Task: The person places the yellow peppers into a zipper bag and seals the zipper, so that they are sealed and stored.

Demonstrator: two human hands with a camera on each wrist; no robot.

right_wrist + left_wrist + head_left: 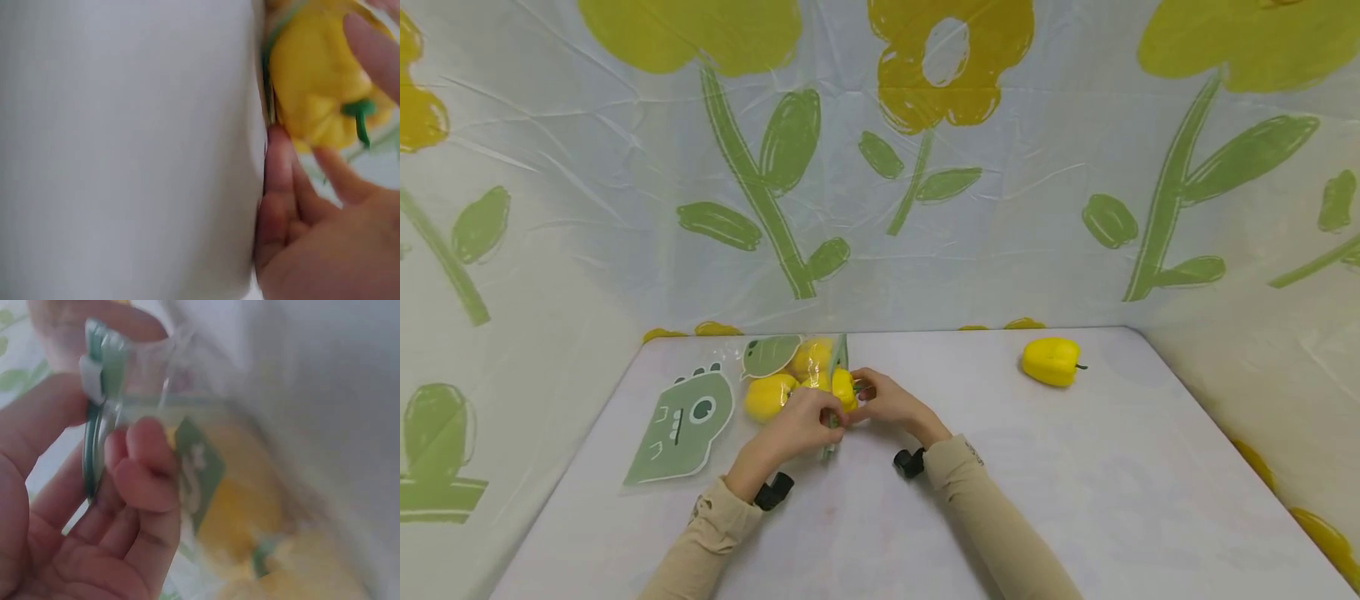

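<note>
A clear zip bag (771, 357) with a green print lies on its side at the table's left, holding several yellow bell peppers (766, 398). My left hand (801, 429) pinches the edge of its mouth; in the left wrist view the green zip strip (94, 444) runs between thumb and curled fingers. At the opening, my right hand (891, 407) holds another yellow bell pepper (319, 75), stem pointing outward. In the right wrist view the fingers (278, 162) lie along its lower side, and a fingertip overlaps its upper side.
Left of the filled bag lies a flat piece printed with a green one-eyed monster (688, 429). One loose yellow bell pepper (1051, 362) rests at the back right of the white table (1075, 500). A flower-printed curtain (1015, 233) closes off the back and sides.
</note>
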